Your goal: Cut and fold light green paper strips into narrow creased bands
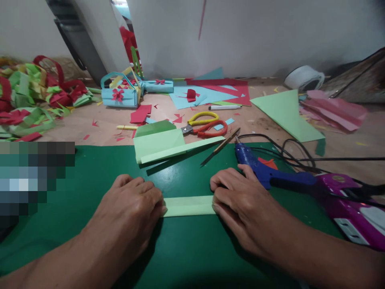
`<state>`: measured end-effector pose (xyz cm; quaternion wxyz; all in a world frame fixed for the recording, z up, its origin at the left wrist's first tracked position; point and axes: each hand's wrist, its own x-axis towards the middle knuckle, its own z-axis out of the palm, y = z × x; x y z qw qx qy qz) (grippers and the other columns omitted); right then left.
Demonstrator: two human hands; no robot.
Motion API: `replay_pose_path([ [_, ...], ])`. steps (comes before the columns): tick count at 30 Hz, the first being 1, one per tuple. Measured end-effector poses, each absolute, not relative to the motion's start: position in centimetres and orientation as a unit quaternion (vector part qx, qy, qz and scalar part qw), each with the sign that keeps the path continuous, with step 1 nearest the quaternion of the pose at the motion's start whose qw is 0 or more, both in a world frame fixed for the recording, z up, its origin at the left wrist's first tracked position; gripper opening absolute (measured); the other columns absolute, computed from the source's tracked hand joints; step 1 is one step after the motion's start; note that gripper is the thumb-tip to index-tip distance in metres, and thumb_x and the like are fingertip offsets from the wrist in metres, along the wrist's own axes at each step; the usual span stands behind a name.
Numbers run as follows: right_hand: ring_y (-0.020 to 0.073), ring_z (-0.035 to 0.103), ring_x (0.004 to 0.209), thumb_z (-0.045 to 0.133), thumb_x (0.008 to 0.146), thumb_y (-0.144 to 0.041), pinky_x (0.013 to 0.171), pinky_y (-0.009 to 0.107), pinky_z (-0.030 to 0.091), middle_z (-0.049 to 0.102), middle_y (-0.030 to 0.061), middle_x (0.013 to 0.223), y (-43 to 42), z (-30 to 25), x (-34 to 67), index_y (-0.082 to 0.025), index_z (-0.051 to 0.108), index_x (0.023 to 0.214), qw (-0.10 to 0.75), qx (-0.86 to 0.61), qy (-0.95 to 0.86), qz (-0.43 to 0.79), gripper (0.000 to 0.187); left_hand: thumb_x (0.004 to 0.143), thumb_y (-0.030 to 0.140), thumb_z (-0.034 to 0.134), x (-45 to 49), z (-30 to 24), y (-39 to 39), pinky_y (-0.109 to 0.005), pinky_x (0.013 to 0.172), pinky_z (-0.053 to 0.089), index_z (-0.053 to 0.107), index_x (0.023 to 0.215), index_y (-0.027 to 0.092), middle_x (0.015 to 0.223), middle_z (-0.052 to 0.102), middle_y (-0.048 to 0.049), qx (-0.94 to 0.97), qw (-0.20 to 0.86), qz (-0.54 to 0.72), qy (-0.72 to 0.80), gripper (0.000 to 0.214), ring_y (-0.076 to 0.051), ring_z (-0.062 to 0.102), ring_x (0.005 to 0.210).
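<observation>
A folded strip of light green paper (189, 206) lies flat across the green mat (180, 249). Its left end is pinched by my left hand (135, 208), fingers curled and thumb pressed at the edge. At the other end, my right hand (243, 200) grips the strip with bent fingers. Just beyond the hands rests a larger folded piece of light green paper (162, 146). Scissors (207, 124) with yellow and red handles touch its far side. A thin pointed tool (221, 146) and a blue glue gun (252, 160) lie close to my right hand.
Small blue paper bags (120, 97) with red bows stand at the back. Paper strips and bags (57, 92) pile up on the left. A magenta power strip (351, 204) and black cables (297, 158) take up the right. A white marker (225, 107) lies behind the scissors.
</observation>
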<state>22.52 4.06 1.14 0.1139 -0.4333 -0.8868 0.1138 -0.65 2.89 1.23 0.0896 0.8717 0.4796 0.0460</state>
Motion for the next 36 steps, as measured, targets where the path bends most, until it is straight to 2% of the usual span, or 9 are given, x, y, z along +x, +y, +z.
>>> replay_pose_path([
  [14, 0.0171, 0.045, 0.072, 0.041, 0.084, -0.014, 0.085, 0.045, 0.025, 0.054, 0.0020, 0.077, 4.1, 1.0, 22.4, -0.018, 0.049, 0.063, 0.120, -0.420, -0.895, 0.094, 0.022, 0.092, 0.021, 0.036, -0.7, 0.4, 2.7, -0.037, 0.070, 0.024, 0.055, 0.068, 0.019, 0.068, 0.057, -0.0021, 0.861, 0.079, 0.064, 0.499, 0.030, -0.018, 0.046, 0.065],
  [18, 0.0176, 0.046, 0.074, 0.043, 0.083, -0.013, 0.090, 0.050, 0.023, 0.055, 0.0018, 0.080, 3.9, 0.7, 22.5, -0.019, 0.052, 0.068, 0.110, -0.418, -0.900, 0.058, 0.019, 0.091, 0.018, 0.037, -0.8, 0.5, 2.7, -0.036, 0.068, 0.024, 0.054, 0.066, 0.019, 0.064, 0.056, -0.0010, 0.865, 0.061, 0.066, 0.494, 0.029, -0.018, 0.045, 0.063],
  [21, 0.0215, 0.049, 0.081, 0.043, 0.084, -0.012, 0.091, 0.056, 0.021, 0.057, 0.0038, 0.083, 3.7, 0.8, 22.6, -0.019, 0.054, 0.073, 0.087, -0.406, -0.909, 0.016, 0.017, 0.089, 0.014, 0.039, -0.9, 0.8, 2.5, -0.036, 0.067, 0.025, 0.053, 0.069, 0.019, 0.063, 0.055, -0.0004, 0.872, 0.063, 0.045, 0.483, 0.025, -0.017, 0.043, 0.059],
  [23, 0.0252, 0.050, 0.088, 0.041, 0.085, -0.010, 0.090, 0.060, 0.020, 0.060, 0.0057, 0.085, 3.6, 1.0, 22.7, -0.020, 0.056, 0.078, 0.085, -0.382, -0.920, -0.016, 0.019, 0.088, 0.012, 0.041, -1.1, 1.0, 2.4, -0.035, 0.068, 0.026, 0.054, 0.074, 0.019, 0.066, 0.056, -0.0001, 0.879, 0.073, 0.041, 0.470, 0.020, -0.017, 0.042, 0.060],
  [25, 0.0274, 0.051, 0.093, 0.039, 0.087, -0.008, 0.091, 0.063, 0.019, 0.061, 0.0070, 0.087, 3.5, 1.2, 22.7, -0.021, 0.060, 0.091, 0.101, -0.346, -0.931, -0.056, 0.025, 0.087, 0.010, 0.042, -1.4, 1.1, 2.4, -0.035, 0.070, 0.027, 0.055, 0.082, 0.020, 0.071, 0.056, 0.0000, 0.889, 0.082, 0.048, 0.449, 0.017, -0.017, 0.044, 0.064],
  [29, 0.0271, 0.050, 0.098, 0.040, 0.090, -0.012, 0.096, 0.062, 0.020, 0.062, 0.0069, 0.089, 3.4, 1.1, 22.7, -0.023, 0.056, 0.117, 0.117, -0.270, -0.950, -0.101, 0.033, 0.087, 0.012, 0.047, -1.9, 1.5, 2.5, -0.034, 0.069, 0.028, 0.055, 0.108, 0.029, 0.076, 0.055, 0.0004, 0.919, 0.075, 0.027, 0.385, 0.028, -0.018, 0.044, 0.067],
  [32, 0.0254, 0.049, 0.096, 0.041, 0.091, -0.015, 0.098, 0.062, 0.019, 0.060, 0.0047, 0.086, 3.4, 0.7, 22.8, -0.024, 0.056, 0.118, 0.099, -0.244, -0.959, -0.099, 0.032, 0.087, 0.019, 0.052, -1.9, 2.2, 2.8, -0.034, 0.068, 0.029, 0.050, 0.122, 0.033, 0.079, 0.056, -0.0006, 0.938, 0.063, 0.008, 0.339, 0.038, -0.018, 0.044, 0.069],
  [36, 0.0231, 0.049, 0.090, 0.044, 0.090, -0.017, 0.097, 0.059, 0.021, 0.058, 0.0027, 0.082, 3.6, 0.6, 22.7, -0.026, 0.055, 0.119, 0.092, -0.230, -0.964, -0.092, 0.033, 0.086, 0.021, 0.055, -1.7, 2.9, 2.8, -0.034, 0.068, 0.031, 0.051, 0.124, 0.033, 0.080, 0.057, -0.0016, 0.944, 0.067, -0.021, 0.322, 0.040, -0.017, 0.046, 0.069],
])
